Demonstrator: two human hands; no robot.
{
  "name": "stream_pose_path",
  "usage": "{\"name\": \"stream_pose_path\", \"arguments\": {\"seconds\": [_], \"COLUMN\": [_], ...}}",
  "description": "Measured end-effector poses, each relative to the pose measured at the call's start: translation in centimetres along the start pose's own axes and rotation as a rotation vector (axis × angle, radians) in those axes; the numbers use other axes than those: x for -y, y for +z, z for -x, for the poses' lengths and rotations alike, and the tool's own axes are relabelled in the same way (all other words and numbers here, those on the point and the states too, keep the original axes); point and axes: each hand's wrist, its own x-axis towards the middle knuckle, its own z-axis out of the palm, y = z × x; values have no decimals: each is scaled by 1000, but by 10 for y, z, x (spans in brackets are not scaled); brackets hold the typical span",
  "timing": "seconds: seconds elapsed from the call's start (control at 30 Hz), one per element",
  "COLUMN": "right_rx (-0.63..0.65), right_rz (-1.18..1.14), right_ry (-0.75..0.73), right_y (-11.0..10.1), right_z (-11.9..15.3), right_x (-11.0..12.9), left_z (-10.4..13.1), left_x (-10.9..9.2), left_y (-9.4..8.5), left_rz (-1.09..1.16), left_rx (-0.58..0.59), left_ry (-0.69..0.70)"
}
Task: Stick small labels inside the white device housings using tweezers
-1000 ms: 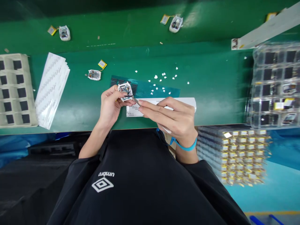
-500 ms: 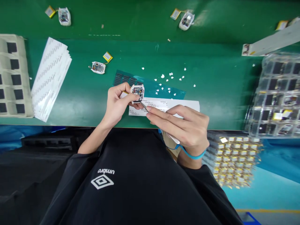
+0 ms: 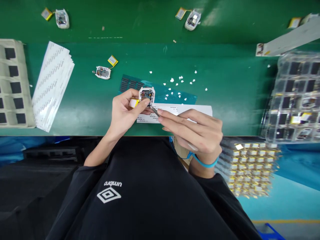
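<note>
My left hand [image 3: 125, 111] is closed around a small white watch-shaped casing [image 3: 147, 94] with its circuit board showing. A yellow-edged battery pouch [image 3: 134, 103] lies against the left fingers, beside the casing. My right hand [image 3: 197, 130] pinches thin metal tweezers [image 3: 155, 111], and their tip meets the casing's lower edge near my left thumb. What the tip touches is too small to make out. Under the hands lies a white printed sheet [image 3: 192, 109]. Just behind is a teal strip [image 3: 125, 83] bearing rows of black pads, partly hidden by the left hand.
Small white stickers [image 3: 172, 80] are scattered beyond the sheet. Another open casing [image 3: 102, 72] with its battery lies to the left, near a stack of printed strips [image 3: 53, 85]. Compartment trays stand at left [image 3: 20, 83] and right [image 3: 297, 96]. Batteries [image 3: 252, 166] fill a stack below the right edge.
The casing has turned slightly in my left hand, showing more of the battery. The tweezers stay at its lower edge. The whole view has shifted a little.
</note>
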Motion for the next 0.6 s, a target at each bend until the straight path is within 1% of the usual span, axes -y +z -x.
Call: {"name": "stream_pose_path", "arguments": {"seconds": [0.07,0.1,0.17,0.23,0.3,0.4,0.47,0.5,0.53,0.57,0.6], "right_rx": [-52,-59,-40,-36,-85,-220,-303,-331,-337,-312,-306], "right_rz": [-23,-20,-11,-7,4,45,64,64,59,48,24], "right_ry": [21,43,77,63,34,38,71,80,77,80,51], "right_y": [1,2,2,3,4,9,17,22,27,32,37], "right_z": [1,1,2,3,5,15,23,26,29,30,31], "right_x": [-1,-1,-1,-2,-4,-6,-5,-3,-1,3,7], "left_z": [1,1,1,2,3,-3,-23,-40,-61,-86,-114], "left_x": [2,3,4,6,7,10,13,15,17,18,19], "left_y": [2,3,5,5,3,-2,-10,-17,-26,-39,-53], "left_rz": [25,38,57,57,49,49,-2,-59,-142,-246,-362], "left_rx": [-16,-23,-31,-37,-39,-2,35,43,39,23,-15], "left_ry": [10,14,17,4,-19,-28,16,56,102,157,200]}}
